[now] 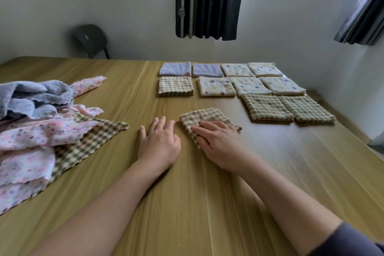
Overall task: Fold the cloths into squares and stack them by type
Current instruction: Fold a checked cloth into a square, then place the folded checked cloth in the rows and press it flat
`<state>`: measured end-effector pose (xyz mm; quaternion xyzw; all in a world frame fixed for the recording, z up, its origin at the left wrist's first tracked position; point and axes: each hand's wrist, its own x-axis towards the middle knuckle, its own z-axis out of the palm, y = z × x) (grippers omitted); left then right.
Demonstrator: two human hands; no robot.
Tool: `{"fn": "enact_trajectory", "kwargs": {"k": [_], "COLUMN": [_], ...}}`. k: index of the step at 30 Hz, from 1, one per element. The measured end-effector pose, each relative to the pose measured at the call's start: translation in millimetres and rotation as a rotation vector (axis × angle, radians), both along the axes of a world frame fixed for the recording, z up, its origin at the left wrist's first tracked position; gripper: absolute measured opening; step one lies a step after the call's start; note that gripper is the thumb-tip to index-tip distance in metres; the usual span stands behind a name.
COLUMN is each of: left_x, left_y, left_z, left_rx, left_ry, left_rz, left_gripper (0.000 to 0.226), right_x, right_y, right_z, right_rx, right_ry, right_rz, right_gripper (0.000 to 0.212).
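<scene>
Pressing flat, the right hand (pixel 216 143) lies with straight fingers on the folded checked cloth (pixel 201 117) near the middle of the tabletop (pixel 187 203). The left hand (pixel 160 143) rests spread and empty on the wood just beside it. Neither grasps anything.

Now the risks. That cloth is a thick, nubbly weave with wavy edges, and one corner pokes out by the right wrist. Lift the palm and the layers may well spring open. The wood looks smooth, so a sideways push could slide the top layer and skew the square.

Sorting is the other trap. Checked squares (pixel 268 107) sit towards the right edge, with another further left. Cream dotted squares (pixel 217 86) and fuzzy lilac squares (pixel 175 68) lie beyond, towards the far edge. All lie side by side and unstacked, so a wrong match is easy.

At the left edge the pile (pixel 35 127) waits: soft pink florals, a crumpled lilac cloth, one open checked cloth beneath. Tugging that bottom one could drag the rest along.
</scene>
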<state>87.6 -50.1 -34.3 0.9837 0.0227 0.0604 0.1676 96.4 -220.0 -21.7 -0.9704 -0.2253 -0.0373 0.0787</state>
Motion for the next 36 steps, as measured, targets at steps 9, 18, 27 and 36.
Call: {"fn": "enact_trajectory", "kwargs": {"k": [9,18,27,36], "left_x": [0.6,0.6,1.1,2.0], "left_y": [-1.1,0.8,1.9,12.0], "left_z": [1.0,1.4,0.9,6.1], "left_rx": [0.019,0.015,0.01,-0.017], "left_ry": [0.023,0.031,0.016,-0.101], "left_rz": [0.005,-0.007,-0.009,-0.026], "left_gripper": [0.051,0.051,0.051,0.045], "right_x": [23.8,84.9,91.6,88.7], "right_y": [0.2,-6.7,-8.5,-11.9], "right_z": [-4.1,1.0,1.6,-2.1], "right_rx": [-0.035,-0.036,-0.028,-0.022], "right_ry": [0.229,0.26,0.255,0.227], "right_rz": [-0.134,-0.319,-0.33,-0.317], "right_gripper": [0.053,0.053,0.052,0.052]}}
